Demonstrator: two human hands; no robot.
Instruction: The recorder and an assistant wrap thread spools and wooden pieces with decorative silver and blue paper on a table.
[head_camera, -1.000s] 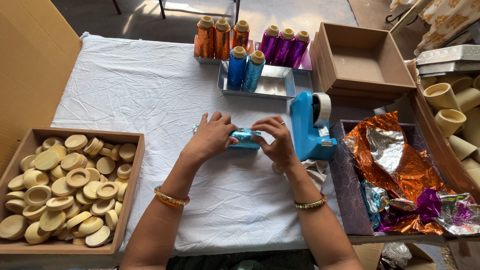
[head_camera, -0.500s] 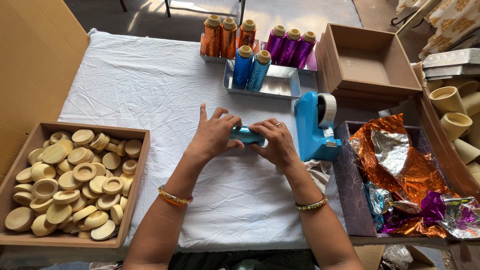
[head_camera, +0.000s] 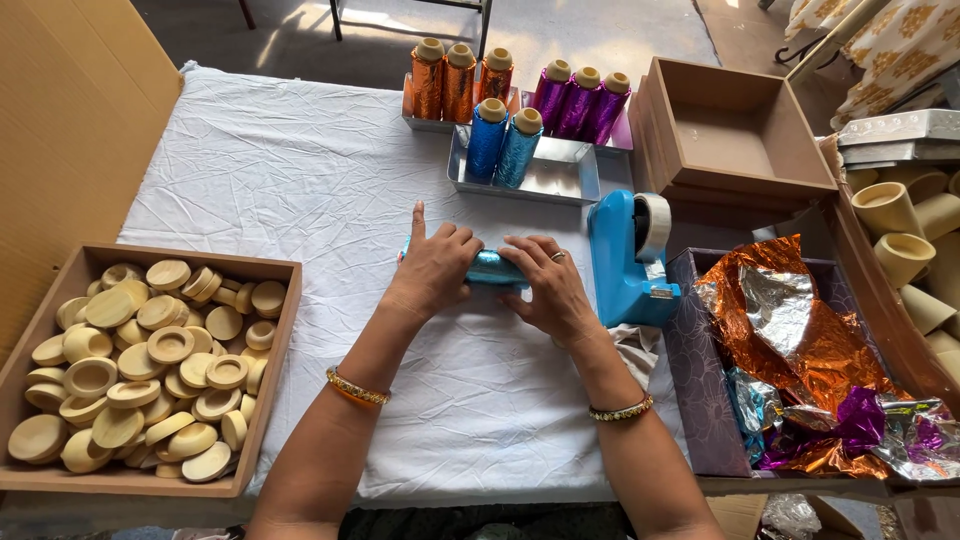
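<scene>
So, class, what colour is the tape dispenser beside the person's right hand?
Bright blue plastic tape dispenser, holding a pale tape roll; clearest in the head view.

Both hands cover most of the blue foil-wrapped piece (head_camera: 490, 266), so its ends and shape stay hidden. The stack of cups (head_camera: 905, 240) and the crumpled foil (head_camera: 800, 350) run off the right edge.
</scene>
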